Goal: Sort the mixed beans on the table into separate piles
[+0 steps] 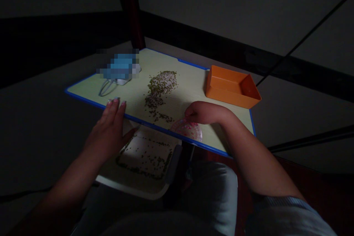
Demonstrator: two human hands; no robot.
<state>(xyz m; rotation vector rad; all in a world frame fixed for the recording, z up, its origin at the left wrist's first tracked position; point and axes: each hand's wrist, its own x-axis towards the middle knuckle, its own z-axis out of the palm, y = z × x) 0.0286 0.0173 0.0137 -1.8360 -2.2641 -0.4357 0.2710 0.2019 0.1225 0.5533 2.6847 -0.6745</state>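
Observation:
My left hand (109, 131) rests at the near blue rim of a pale tabletop (132, 99), fingers stretched out and thumb apart, holding nothing. My right hand (203, 112) is closed, with its fingers bent down at a round, see-through dish (189, 131) with pink and red marks. What those fingers hold, if anything, is hidden. Left of this hand lies a heap of small grains (163, 82), greenish and pale mixed, trailing off into darker ones. Below the near edge, a white bin (143, 190) contains scattered dark green grains, mostly along its sides.
An orange open box (233, 86) stands at the tabletop's right end. On the left end lies a blurred blue thing (121, 66) with a thin loop (104, 87). A dark red post (131, 11) rises behind the table against the wall.

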